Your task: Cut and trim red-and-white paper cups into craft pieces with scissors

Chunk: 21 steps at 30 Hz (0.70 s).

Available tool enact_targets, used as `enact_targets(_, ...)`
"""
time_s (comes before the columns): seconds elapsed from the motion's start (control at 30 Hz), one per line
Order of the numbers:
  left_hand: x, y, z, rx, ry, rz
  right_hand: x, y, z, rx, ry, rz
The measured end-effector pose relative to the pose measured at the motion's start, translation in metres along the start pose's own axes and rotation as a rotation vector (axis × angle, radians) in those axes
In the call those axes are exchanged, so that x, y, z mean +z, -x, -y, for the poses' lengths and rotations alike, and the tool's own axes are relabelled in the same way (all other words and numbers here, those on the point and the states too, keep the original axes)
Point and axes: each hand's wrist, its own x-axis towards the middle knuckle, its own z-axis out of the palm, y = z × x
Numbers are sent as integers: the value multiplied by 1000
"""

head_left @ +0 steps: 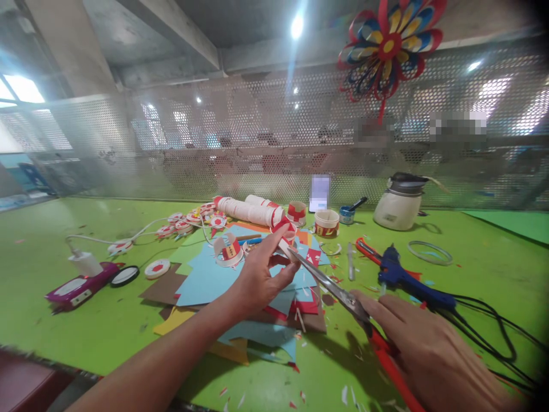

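Observation:
My left hand (266, 272) is closed on a small red and white paper piece (286, 247), which it holds above a stack of light blue paper (206, 286). Red-handled scissors (338, 292) are gripped in my right hand (429, 343). Their blades point up and to the left, with the tips at the paper piece by my left fingers. Whether the blades are apart is hard to make out. Just behind my left hand sits a cut paper cup ring (228, 250). Small paper scraps (302, 395) lie scattered on the green table.
A blue glue gun (412, 280) with a black cord lies at the right, near an orange cutter (369, 250). White paper cup stacks (251, 212), a phone (319, 193) and a pale kettle (398, 203) stand behind. A purple power strip (81, 286) is left. A paper flower (389, 46) hangs above.

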Motion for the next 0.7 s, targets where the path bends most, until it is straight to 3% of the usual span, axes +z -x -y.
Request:
enact_targets(0.6,-4,-1,4,3,-147,1,-6,-6,3,35,3,65)
enact_targets(0.7,-3,-1,5,-2,-153,-5,-5,-7,4,55,17,23)
